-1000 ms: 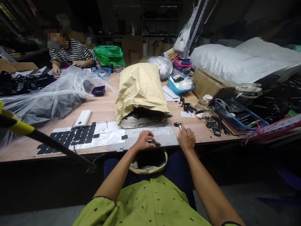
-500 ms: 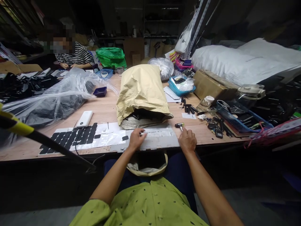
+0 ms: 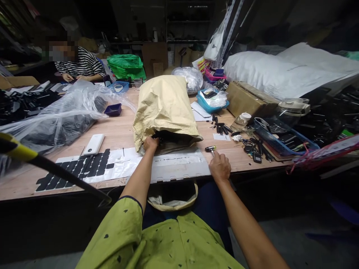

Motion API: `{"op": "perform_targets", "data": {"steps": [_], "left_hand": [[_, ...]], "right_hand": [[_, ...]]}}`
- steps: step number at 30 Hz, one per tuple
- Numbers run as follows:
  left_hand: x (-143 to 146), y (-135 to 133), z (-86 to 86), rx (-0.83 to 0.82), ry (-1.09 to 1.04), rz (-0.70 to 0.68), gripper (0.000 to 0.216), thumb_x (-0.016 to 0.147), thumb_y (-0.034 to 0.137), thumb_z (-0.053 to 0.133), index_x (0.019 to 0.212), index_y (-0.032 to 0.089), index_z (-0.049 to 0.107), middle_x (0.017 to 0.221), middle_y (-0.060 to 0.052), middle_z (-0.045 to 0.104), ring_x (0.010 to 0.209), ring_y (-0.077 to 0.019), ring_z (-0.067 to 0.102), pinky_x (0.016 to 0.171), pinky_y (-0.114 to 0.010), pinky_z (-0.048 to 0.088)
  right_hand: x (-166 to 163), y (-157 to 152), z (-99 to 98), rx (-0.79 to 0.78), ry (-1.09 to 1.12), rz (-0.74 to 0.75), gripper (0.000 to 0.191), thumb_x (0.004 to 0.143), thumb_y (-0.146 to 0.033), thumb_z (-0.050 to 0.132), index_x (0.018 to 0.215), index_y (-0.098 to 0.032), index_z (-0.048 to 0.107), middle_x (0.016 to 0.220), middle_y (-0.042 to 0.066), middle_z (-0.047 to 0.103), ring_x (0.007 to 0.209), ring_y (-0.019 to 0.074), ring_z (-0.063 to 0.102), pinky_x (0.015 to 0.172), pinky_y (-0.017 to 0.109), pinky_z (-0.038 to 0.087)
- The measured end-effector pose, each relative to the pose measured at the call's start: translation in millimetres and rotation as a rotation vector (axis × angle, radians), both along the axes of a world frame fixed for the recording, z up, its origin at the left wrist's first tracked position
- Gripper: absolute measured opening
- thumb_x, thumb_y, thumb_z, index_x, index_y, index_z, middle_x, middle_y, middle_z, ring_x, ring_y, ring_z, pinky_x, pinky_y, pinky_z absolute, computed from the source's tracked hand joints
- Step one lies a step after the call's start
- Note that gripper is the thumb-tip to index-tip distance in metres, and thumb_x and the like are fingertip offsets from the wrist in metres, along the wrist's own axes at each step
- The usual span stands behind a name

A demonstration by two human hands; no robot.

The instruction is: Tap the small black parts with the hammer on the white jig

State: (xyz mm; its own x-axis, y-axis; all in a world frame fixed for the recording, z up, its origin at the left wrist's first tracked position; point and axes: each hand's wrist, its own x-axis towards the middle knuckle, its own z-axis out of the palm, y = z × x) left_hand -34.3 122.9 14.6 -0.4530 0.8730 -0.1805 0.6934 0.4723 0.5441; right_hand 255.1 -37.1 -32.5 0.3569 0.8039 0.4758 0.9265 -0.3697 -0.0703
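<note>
A large cream woven sack lies on the table with its mouth facing me and dark contents inside. My left hand is at the left side of that mouth; its fingertips are hidden there, so their grip cannot be made out. My right hand is closed around the handle of a small hammer with a black and yellow head, at the table's front edge. Between my hands lies a flat grey board. A second open sack hangs below the edge, over my lap.
To the left are a sheet of black adhesive pads, a white power bank and a purple tray. On the right lie black parts, keys, a jar and a blue basket. A co-worker sits at far left.
My left hand has moved forward and left, from above the grey board to the sack's mouth. My right hand still holds the hammer in the same place. The view has shifted slightly.
</note>
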Motion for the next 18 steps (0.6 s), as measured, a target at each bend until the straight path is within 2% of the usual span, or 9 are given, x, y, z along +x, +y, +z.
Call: {"op": "perform_targets", "data": {"steps": [4,9,14,18], "left_hand": [[-3.3,-7.3,0.3,-0.020,0.051,-0.042,0.045,0.072,0.048,0.076,0.107,0.021,0.072,0.108,-0.016,0.074,0.106,-0.0338,0.068,0.082,-0.040,0.052],[-7.6,-40.1,5.5,-0.005,0.122,-0.165,0.027,0.073,0.038,0.072,0.092,0.019,0.071,0.101,-0.013,0.074,0.099,-0.0327,0.069,0.075,-0.036,0.051],[-7.5,-79.7,-1.9,0.237,0.095,-0.404,0.014,0.077,0.025,0.065,0.090,0.021,0.067,0.094,-0.006,0.071,0.092,-0.0245,0.065,0.075,-0.032,0.049],[9.2,-98.1,-12.6,0.349,-0.018,-0.637,0.013,0.078,0.022,0.066,0.091,0.023,0.068,0.090,-0.002,0.067,0.086,-0.0198,0.062,0.077,-0.031,0.049]], "right_hand": [[-0.5,1.4,-0.4,-0.006,0.023,0.001,0.033,0.091,-0.019,0.045,0.116,-0.017,0.067,0.089,0.011,0.056,0.083,0.0230,0.049,0.065,0.032,0.032],[-0.8,3.3,-1.7,-0.017,0.032,0.001,0.035,0.091,-0.018,0.046,0.119,-0.017,0.066,0.091,0.011,0.057,0.085,0.0236,0.050,0.065,0.031,0.033],[0.1,4.4,-4.1,-0.021,0.029,0.000,0.035,0.089,-0.019,0.048,0.120,-0.017,0.065,0.091,0.011,0.056,0.086,0.0233,0.050,0.066,0.031,0.033],[0.0,5.0,-3.4,-0.026,0.023,-0.002,0.034,0.090,-0.020,0.048,0.119,-0.017,0.065,0.092,0.011,0.056,0.086,0.0233,0.049,0.066,0.031,0.033]]}}
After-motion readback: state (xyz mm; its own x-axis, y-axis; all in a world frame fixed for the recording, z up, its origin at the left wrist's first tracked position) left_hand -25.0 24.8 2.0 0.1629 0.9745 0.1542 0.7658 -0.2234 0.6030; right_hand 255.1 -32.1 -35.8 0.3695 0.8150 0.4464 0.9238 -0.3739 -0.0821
